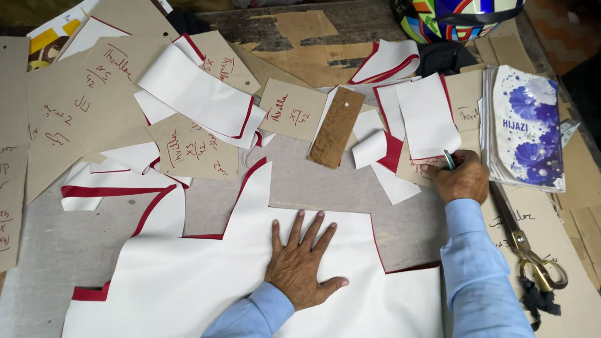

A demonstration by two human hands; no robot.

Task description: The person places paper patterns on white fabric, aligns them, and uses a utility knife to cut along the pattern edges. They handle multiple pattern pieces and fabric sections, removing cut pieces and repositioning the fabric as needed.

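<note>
Several cut pieces done; my big white fabric sheet lies uncut.
My left hand, fingers spread, presses it; right hand, at two o'clock, fingers clamped on a pen.

Two hands, left hand and right hand, one pen, one pair of scissors, one helmet, perhaps ten cardboard patterns, overlaps hid some

Left hand flat on fabric sheet at six o'clock. Right hand with pen at three o'clock, on card pattern. Scissors at four o'clock. Helmet at one o'clock. Card patterns spread at ten o'clock.
</note>
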